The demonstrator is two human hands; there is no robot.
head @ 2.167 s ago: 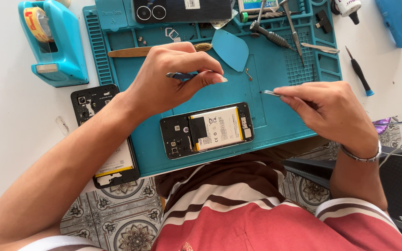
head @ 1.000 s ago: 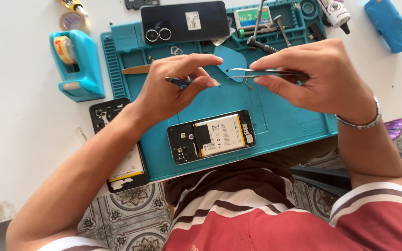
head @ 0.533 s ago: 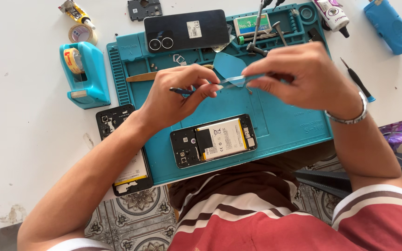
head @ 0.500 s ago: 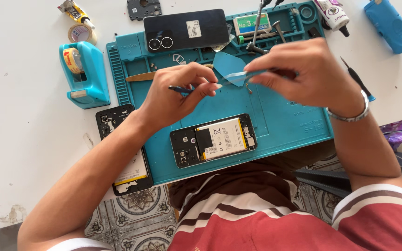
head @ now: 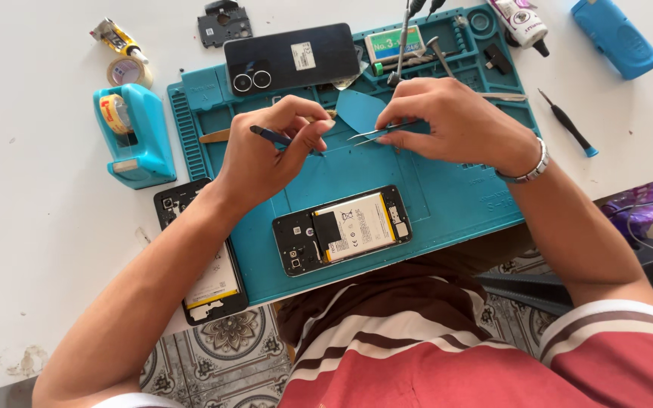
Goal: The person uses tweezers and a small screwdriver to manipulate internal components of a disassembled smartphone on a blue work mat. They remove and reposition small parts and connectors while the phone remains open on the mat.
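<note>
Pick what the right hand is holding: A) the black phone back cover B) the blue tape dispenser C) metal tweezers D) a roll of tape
C. The right hand pinches slim metal tweezers, tips pointing toward the left hand over the blue work mat; the tape dispenser and black back cover lie untouched.

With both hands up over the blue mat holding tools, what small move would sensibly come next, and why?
Probably bring the tips of the thin metal tweezers in the right hand to the left hand, which pinches a dark-handled blue screwdriver. The tips already point at those fingertips, just apart, above the blue work mat; the opened black phone with its pale battery lies untouched below.
</note>
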